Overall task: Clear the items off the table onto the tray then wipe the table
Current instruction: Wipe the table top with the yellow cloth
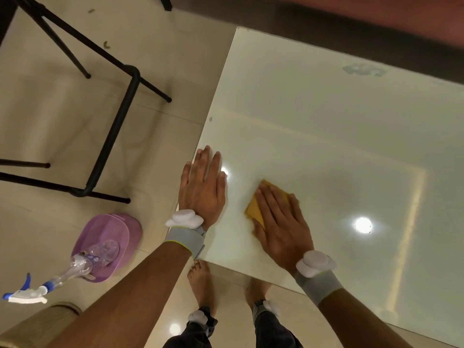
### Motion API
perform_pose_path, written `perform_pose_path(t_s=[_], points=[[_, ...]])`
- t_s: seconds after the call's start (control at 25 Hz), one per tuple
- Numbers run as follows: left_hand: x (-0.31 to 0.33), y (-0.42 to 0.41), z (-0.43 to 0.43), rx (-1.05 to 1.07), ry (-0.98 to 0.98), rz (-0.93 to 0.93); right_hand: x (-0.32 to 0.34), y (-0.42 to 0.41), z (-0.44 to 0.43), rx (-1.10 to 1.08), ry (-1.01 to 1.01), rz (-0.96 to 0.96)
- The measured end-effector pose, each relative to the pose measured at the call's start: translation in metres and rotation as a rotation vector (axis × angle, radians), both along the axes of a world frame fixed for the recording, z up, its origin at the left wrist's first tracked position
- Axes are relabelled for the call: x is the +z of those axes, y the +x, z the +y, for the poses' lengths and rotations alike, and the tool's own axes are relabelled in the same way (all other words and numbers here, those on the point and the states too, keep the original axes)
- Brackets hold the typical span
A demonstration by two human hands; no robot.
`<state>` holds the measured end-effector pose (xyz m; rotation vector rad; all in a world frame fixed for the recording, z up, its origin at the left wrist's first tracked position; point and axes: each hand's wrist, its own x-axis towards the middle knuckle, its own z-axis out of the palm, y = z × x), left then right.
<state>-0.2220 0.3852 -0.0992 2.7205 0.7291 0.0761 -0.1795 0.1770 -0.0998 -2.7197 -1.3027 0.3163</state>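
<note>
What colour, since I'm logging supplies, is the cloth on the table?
The cloth is mustard yellow, seen in the head view under the right hand.

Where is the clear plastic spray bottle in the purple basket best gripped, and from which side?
The clear plastic spray bottle: probably at its narrow neck below the blue-white trigger, from the near left, since that end juts past the purple basket's rim.

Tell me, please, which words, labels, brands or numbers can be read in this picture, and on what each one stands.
No text is readable anywhere in the picture.
The clear plastic spray bottle with a blue-and-white trigger, in the purple plastic tray: no legible label.
The grey wristbands with white pods: no visible marks.
The yellow cloth and the glossy white table: plain, no lettering.
</note>
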Motion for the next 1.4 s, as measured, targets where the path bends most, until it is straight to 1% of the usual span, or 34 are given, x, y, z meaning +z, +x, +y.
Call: perform_pose_path(t_s=[0.04, 0.08, 0.12, 0.16, 0.2, 0.24, 0.28, 0.32, 0.4, 0.44, 0.48, 0.52, 0.6, 0.64, 0.68, 0.72, 0.76, 0.8, 0.84, 0.88, 0.92, 0.96, 1.0, 1.04, 1.08, 1.12, 1.16, 1.2, 1.32, 1.36, 1.4], points=[[0.001, 0.011, 0.001, -0.026, 0.009, -0.015, -0.002, 0.016, -0.007, -0.088, -0.003, 0.0], [0.002, 0.025, 0.003, -0.056, 0.014, -0.036, -0.004, 0.035, 0.002, -0.255, -0.011, -0.003], [0.0, 0.041, 0.008, -0.08, 0.017, -0.059, -0.008, 0.06, 0.024, -0.436, 0.011, -0.017], [-0.001, 0.058, 0.015, -0.09, 0.021, -0.077, -0.01, 0.081, 0.053, -0.569, 0.032, -0.025], [-0.004, 0.075, 0.022, -0.082, 0.013, -0.093, -0.01, 0.092, 0.079, -0.608, 0.036, -0.023], [-0.006, 0.089, 0.03, -0.067, -0.001, -0.097, -0.01, 0.091, 0.094, -0.558, 0.045, -0.032], [-0.008, 0.1, 0.036, -0.046, -0.015, -0.098, -0.013, 0.08, 0.094, -0.432, 0.061, -0.034], [-0.01, 0.108, 0.041, -0.039, -0.023, -0.099, -0.015, 0.064, 0.081, -0.242, 0.067, -0.037], [-0.016, 0.109, 0.046, -0.094, -0.033, -0.098, -0.006, 0.025, 0.023, 0.107, 0.039, -0.029], [-0.017, 0.111, 0.047, -0.123, -0.029, -0.103, -0.002, 0.032, -0.005, 0.193, 0.014, -0.05], [-0.019, 0.108, 0.046, -0.143, -0.022, -0.118, -0.004, 0.049, -0.022, 0.168, 0.016, -0.064], [-0.02, 0.106, 0.045, -0.152, -0.009, -0.138, -0.008, 0.069, -0.023, 0.029, 0.018, -0.092], [-0.023, 0.109, 0.044, -0.154, 0.016, -0.159, -0.014, 0.125, 0.025, -0.392, 0.026, -0.137], [-0.024, 0.11, 0.044, -0.153, 0.016, -0.158, -0.012, 0.142, 0.059, -0.515, 0.012, -0.106], [-0.024, 0.11, 0.045, -0.15, 0.011, -0.165, -0.009, 0.144, 0.088, -0.538, 0.003, -0.084], [-0.025, 0.108, 0.045, -0.145, 0.007, -0.171, -0.009, 0.133, 0.103, -0.464, 0.016, -0.033], [-0.026, 0.106, 0.044, -0.14, 0.005, -0.177, -0.011, 0.115, 0.103, -0.304, 0.034, -0.008], [-0.024, 0.106, 0.043, -0.135, -0.002, -0.178, -0.009, 0.092, 0.088, -0.119, 0.036, 0.005], [-0.022, 0.105, 0.043, -0.136, -0.005, -0.171, -0.005, 0.073, 0.061, 0.014, 0.018, 0.006], [-0.019, 0.107, 0.044, -0.132, 0.0, -0.159, 0.0, 0.072, 0.037, 0.051, -0.022, -0.011], [-0.017, 0.107, 0.043, -0.128, 0.007, -0.141, -0.001, 0.081, 0.025, -0.002, -0.038, -0.032], [-0.015, 0.111, 0.041, -0.125, 0.017, -0.134, -0.003, 0.099, 0.026, -0.143, -0.055, -0.055], [-0.014, 0.113, 0.039, -0.123, 0.023, -0.131, -0.005, 0.121, 0.041, -0.317, -0.055, -0.059], [-0.016, 0.113, 0.041, -0.127, 0.027, -0.128, -0.009, 0.145, 0.07, -0.445, -0.018, -0.047], [-0.018, 0.112, 0.041, -0.136, 0.027, -0.123, -0.008, 0.163, 0.097, -0.504, 0.001, -0.006], [-0.02, 0.11, 0.041, -0.145, 0.028, -0.117, -0.01, 0.171, 0.117, -0.511, 0.02, 0.013], [-0.022, 0.109, 0.042, -0.146, 0.034, -0.117, -0.012, 0.171, 0.126, -0.465, 0.028, 0.013], [-0.023, 0.108, 0.043, -0.14, 0.035, -0.119, -0.014, 0.164, 0.121, -0.361, 0.028, -0.006], [-0.018, 0.111, 0.042, -0.129, 0.028, -0.1, 0.001, 0.139, 0.057, 0.022, -0.057, -0.054], [-0.017, 0.111, 0.042, -0.128, 0.042, -0.093, 0.008, 0.149, 0.046, 0.092, -0.074, -0.063], [-0.017, 0.112, 0.042, -0.128, 0.053, -0.091, 0.01, 0.165, 0.047, 0.113, -0.075, -0.07]])
